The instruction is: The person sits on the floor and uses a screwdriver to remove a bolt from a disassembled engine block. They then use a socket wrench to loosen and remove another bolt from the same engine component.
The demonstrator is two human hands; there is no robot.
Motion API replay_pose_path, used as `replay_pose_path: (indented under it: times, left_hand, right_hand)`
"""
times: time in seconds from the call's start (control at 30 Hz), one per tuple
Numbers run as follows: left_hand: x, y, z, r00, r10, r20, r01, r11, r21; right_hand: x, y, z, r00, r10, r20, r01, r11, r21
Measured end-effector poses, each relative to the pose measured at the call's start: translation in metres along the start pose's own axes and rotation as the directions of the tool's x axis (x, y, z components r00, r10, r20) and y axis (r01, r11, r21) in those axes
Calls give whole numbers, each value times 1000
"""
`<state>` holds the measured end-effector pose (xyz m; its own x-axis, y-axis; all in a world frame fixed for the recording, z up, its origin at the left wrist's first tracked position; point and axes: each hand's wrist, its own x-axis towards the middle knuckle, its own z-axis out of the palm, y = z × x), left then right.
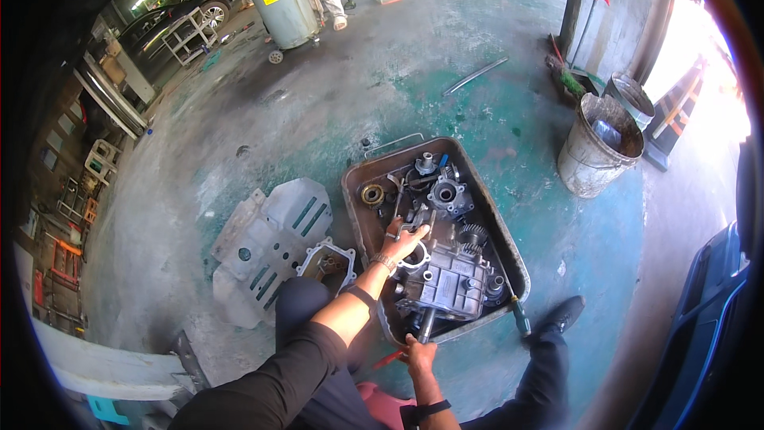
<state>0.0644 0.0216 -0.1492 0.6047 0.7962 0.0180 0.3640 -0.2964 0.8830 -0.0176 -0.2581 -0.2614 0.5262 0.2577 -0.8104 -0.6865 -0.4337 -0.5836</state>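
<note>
A grey metal gearbox housing [447,283] lies in a dark, oily metal tray [357,191] on the floor in front of me. My left hand [403,240] reaches into the tray and grips a small metal part at the housing's upper left. My right hand [419,353] holds a red-handled tool at the tray's near edge, its shaft pointing up into the housing. Loose gears, a bearing [372,194] and a flanged casting [446,193] lie in the far half of the tray.
A grey underbody cover panel [270,239] and a gasket-shaped cover [326,261] lie left of the tray. A dented metal bucket [597,147] stands at right, a wheeled drum [285,8] with a person beside it far back. A screwdriver [519,317] lies by my right shoe [563,314].
</note>
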Motion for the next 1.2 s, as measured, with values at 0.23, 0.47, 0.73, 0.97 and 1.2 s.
replay_pose_path:
  times: [0.23, 0.47, 0.73, 0.97, 1.2]
  left_hand:
    - [-44, -1, 2, 912, -137, -385, 237, 945, 225]
    - [-147, 20, 19, 747, -271, -607, 350, 937, 12]
    - [-240, 4, 70, 676, -591, -439, 633, 771, -63]
    - [-283, -6, 108, 615, -776, -143, 701, 621, -352]
    - [-296, -12, 111, 301, -822, 484, 681, -169, -712]
  right_hand:
    - [-10, -16, -1, 999, 24, 36, -23, 1000, -5]
    - [-27, -38, -23, 991, -32, 127, 39, 998, -51]
    - [-4, -89, -81, 996, -9, -86, 9, 1000, 7]
    - [1, -128, -91, 986, -95, -135, 109, 989, 102]
    - [32, -173, -97, 973, -201, -110, 185, 973, -141]
